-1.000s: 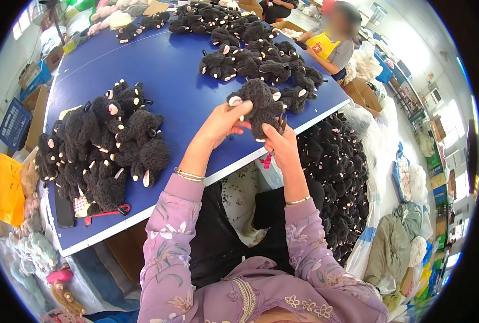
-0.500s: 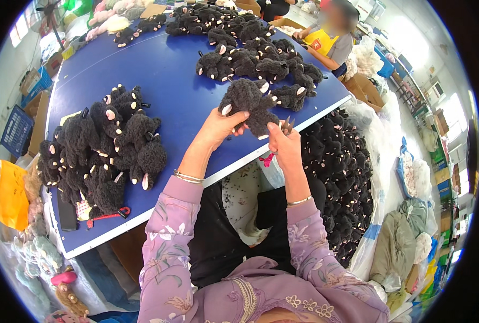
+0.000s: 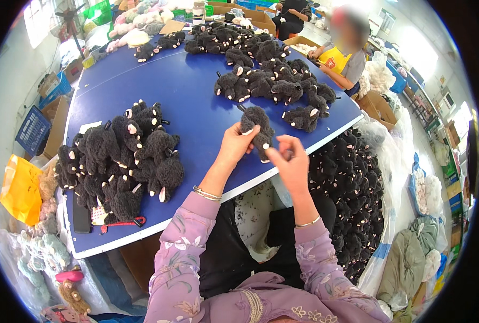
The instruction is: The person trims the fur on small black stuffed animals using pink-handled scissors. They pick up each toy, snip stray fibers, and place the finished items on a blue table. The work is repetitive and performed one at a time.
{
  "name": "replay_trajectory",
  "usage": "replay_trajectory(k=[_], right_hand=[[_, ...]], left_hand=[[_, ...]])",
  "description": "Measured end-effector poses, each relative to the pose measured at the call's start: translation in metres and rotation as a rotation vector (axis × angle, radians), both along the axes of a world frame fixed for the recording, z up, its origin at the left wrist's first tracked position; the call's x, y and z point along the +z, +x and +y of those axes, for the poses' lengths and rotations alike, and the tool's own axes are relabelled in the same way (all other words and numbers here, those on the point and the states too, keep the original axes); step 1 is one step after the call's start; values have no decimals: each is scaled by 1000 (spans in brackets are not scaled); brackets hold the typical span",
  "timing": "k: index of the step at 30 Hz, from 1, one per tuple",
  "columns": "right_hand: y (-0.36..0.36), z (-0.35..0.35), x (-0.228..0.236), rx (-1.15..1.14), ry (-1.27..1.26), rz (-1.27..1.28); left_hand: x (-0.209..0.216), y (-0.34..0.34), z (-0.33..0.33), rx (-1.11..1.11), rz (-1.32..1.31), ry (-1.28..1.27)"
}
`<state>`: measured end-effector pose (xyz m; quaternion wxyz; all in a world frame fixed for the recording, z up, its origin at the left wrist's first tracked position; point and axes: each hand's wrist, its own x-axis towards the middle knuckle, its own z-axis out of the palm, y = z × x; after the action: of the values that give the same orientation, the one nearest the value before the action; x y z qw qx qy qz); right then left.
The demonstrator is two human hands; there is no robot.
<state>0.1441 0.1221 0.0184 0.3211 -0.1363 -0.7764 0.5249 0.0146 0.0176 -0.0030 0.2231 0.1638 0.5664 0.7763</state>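
Plush heaps (image 3: 100,146) flank left fingers (image 3: 253,131) pinching a toy (image 3: 259,119), right fingers (image 3: 290,142) half-curled, hold unclear.

A soft-toy workshop, judging by heaped black plush toys (image 3: 115,153) (much alike), blue worktable (image 3: 193,110), cardboard boxes (image 3: 378,109) and a co-worker (image 3: 353,69) in a yellow apron (image 3: 334,60)

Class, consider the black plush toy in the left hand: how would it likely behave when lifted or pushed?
The black plush toy probably squashes softly, since it looks fuzzy and stuffed. It seems light: the left hand holds it above the table with the thumb across it. Its uneven, jutting shape should make it unlikely to roll far.
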Motion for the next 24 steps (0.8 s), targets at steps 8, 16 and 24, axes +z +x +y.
replay_trajectory(k=[8, 16, 24], right_hand=[[-28, -16, 6, 39, 113, -105], [-22, 4, 4, 217, -430, 0], [-13, 8, 5, 198, -729, 167]], left_hand=[[-11, -2, -1, -90, -38, -21], [-7, 7, -2, -106, -4, 160], [-1, 2, -5, -131, 30, 218]])
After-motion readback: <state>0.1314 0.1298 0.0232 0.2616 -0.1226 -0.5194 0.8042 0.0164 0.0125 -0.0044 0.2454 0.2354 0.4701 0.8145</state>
